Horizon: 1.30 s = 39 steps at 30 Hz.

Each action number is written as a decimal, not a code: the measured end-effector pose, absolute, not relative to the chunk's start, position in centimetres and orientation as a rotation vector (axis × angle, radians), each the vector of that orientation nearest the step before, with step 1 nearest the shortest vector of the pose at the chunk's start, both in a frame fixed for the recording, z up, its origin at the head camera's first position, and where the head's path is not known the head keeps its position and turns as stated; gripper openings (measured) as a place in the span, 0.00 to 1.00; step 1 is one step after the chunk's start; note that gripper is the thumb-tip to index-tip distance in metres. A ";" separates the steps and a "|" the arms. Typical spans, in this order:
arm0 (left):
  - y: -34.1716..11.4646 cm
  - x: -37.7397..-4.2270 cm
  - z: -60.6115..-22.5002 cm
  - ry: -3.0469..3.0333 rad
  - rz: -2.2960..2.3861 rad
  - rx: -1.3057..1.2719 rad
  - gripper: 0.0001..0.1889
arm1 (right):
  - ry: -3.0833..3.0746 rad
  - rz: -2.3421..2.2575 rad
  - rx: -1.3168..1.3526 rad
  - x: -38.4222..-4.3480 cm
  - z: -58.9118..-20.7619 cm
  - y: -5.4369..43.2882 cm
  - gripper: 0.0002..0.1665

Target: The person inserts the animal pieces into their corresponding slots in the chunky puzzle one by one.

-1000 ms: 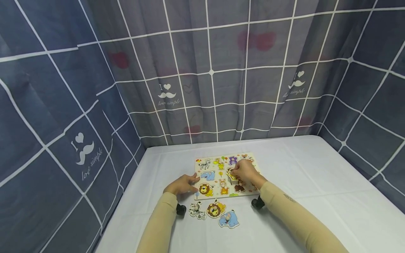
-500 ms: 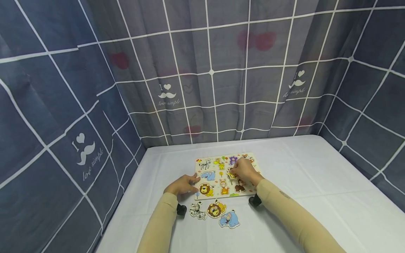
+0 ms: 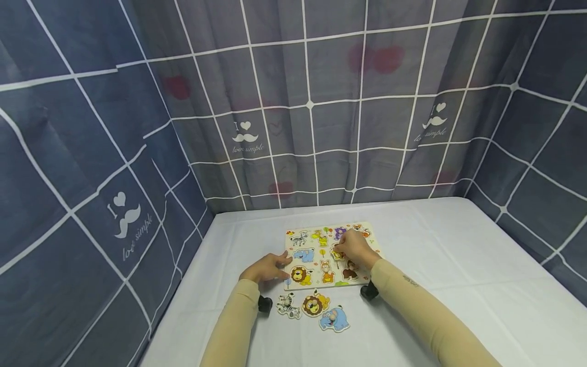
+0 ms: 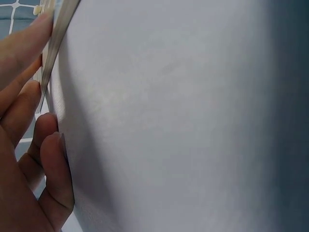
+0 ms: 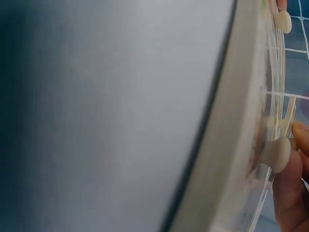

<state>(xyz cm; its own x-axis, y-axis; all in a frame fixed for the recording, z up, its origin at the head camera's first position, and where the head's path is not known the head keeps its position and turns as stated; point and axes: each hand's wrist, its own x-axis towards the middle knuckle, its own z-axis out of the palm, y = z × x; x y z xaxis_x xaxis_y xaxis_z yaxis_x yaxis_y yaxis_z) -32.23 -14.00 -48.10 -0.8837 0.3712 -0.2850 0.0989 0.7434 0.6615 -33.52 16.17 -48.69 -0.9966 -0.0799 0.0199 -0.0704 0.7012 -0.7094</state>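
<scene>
Head view, reading from the left: dark blue cloth [image 3: 82,153] with white grid lines hangs at my nine to ten o'clock and runs on round the far side of the white table [image 3: 426,244]. My left sleeve [image 3: 231,326] is cream, with a black device [image 3: 265,305] at the wrist. My left hand [image 3: 266,269] lies with its fingers spread, touching the puzzle board [image 3: 316,281] at its nine o'clock edge; the left wrist view shows those fingers relaxed, clamped on nothing. From the board's seven o'clock round to six, on the table, lie three loose pieces: a zebra [image 3: 288,309], a lion [image 3: 313,309] and an elephant [image 3: 338,322].

The puzzle board lies flat at my twelve o'clock, covered in coloured animals. Just toward three o'clock from its middle, my right hand [image 3: 357,247] pinches a yellow piece [image 3: 338,255] by thumb and finger; my fingers hide too much for me to tell which animal. In the right wrist view it shows edge-on and tilted, and I can't tell whether it touches the board. A pale knob [image 5: 278,155] stands nearer that camera. My hands are apart from each other. My right sleeve [image 3: 426,311] reaches in from five o'clock.
</scene>
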 end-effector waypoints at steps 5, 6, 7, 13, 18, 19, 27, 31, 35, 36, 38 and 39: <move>-14.0 -32.1 -48.2 2.538 0.925 0.343 0.32 | 2.907 -1.167 -0.167 -33.7 -48.9 16.3 0.20; -13.9 -32.1 -48.2 2.538 0.922 0.341 0.32 | 2.912 -1.158 -0.176 -33.7 -48.9 16.3 0.20; -13.9 -32.2 -48.3 2.538 0.920 0.338 0.32 | 2.922 -1.150 -0.185 -33.8 -48.9 16.3 0.20; -13.9 -32.2 -48.5 2.539 0.916 0.347 0.33 | 2.938 -1.133 -0.193 -34.0 -48.9 16.0 0.19; -14.0 -32.2 -48.3 2.549 0.910 0.368 0.32 | 2.934 -1.131 -0.147 -34.4 -48.7 15.9 0.21; -14.0 -32.2 -48.3 2.549 0.912 0.368 0.32 | 2.934 -1.127 -0.140 -34.5 -48.6 15.8 0.21; -13.9 -32.4 -48.2 2.529 0.939 0.360 0.32 | 2.958 -1.095 -0.182 -34.6 -48.6 15.7 0.29; -13.8 -32.3 -48.4 2.509 0.955 0.353 0.32 | 2.930 -1.090 -0.163 -34.5 -48.8 15.7 0.29; -13.9 -32.3 -48.4 2.521 0.950 0.358 0.32 | 2.934 -1.098 -0.177 -34.6 -49.0 15.5 0.30; -13.9 -32.3 -48.3 2.524 0.947 0.361 0.32 | 2.936 -1.103 -0.184 -34.7 -49.0 15.4 0.31; -13.9 -32.4 -48.2 2.530 0.945 0.373 0.32 | 2.949 -1.097 -0.200 -34.8 -49.0 15.4 0.32; -14.0 -32.4 -48.2 2.532 0.941 0.378 0.32 | 2.954 -1.089 -0.206 -34.9 -49.0 15.3 0.33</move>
<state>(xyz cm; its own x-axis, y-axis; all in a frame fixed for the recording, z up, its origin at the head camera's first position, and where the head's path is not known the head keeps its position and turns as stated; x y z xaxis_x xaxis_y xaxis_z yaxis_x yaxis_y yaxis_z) -32.37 -13.96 -48.19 -0.8788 0.3852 -0.2816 0.1077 0.7351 0.6693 -34.85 15.33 -48.99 -0.9914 -0.1178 0.0574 -0.1269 0.7534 -0.6452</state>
